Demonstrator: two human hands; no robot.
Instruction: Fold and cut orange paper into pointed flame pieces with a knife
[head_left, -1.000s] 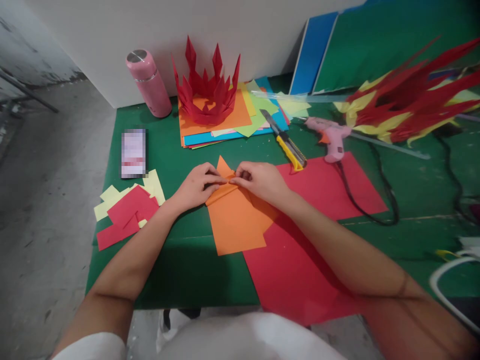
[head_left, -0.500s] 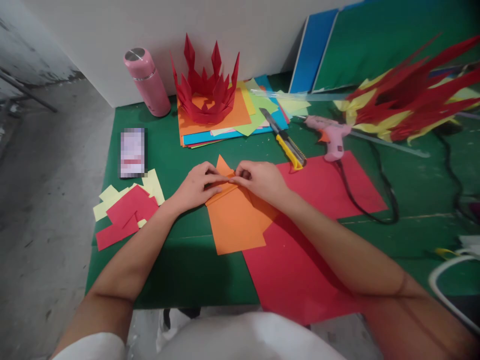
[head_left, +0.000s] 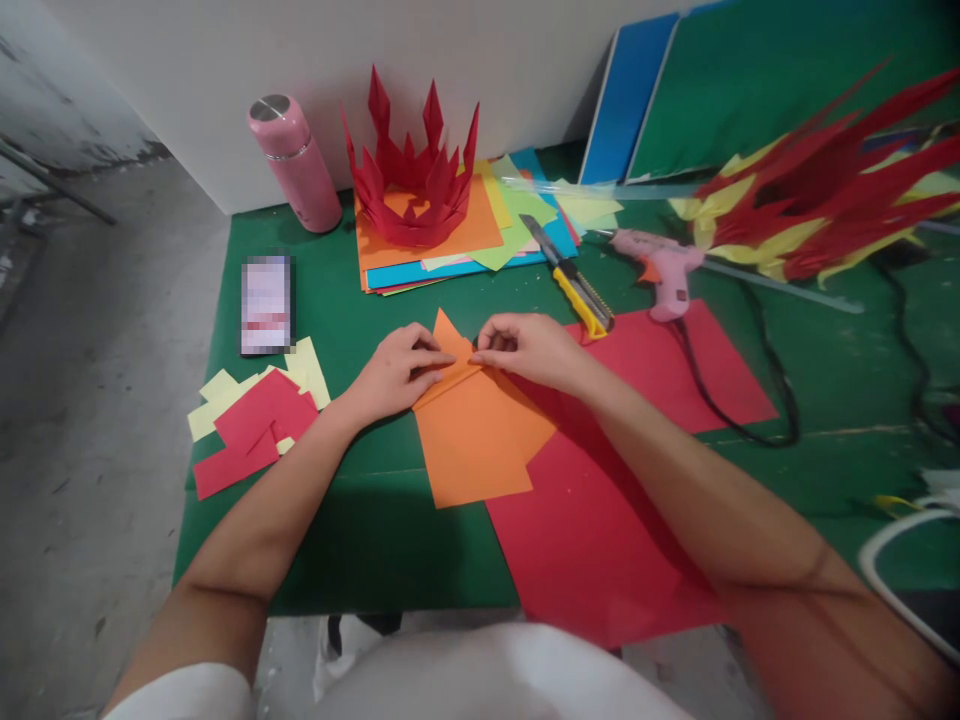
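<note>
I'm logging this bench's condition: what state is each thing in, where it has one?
Orange paper sheet: partly folded, left hand and right hand on it
Large red paper: lying flat, partly covered
Folded red paper crown: standing, points up
Cylindrical pink bottle: standing, lidded
Yellow-handled utility knife: lying down, blade position unclear
Pink plastic glue gun: lying down, power unclear
Rectangular phone: lying flat, screen blurred
Red and pale-yellow paper scraps: loosely heaped

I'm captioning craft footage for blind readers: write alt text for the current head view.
A person's left hand and right hand touch folded orange paper, which partly overlaps red paper on a green table. Beyond stand a pink bottle and a red crown; a yellow cutter and pink glue gun lie to the right.
</note>
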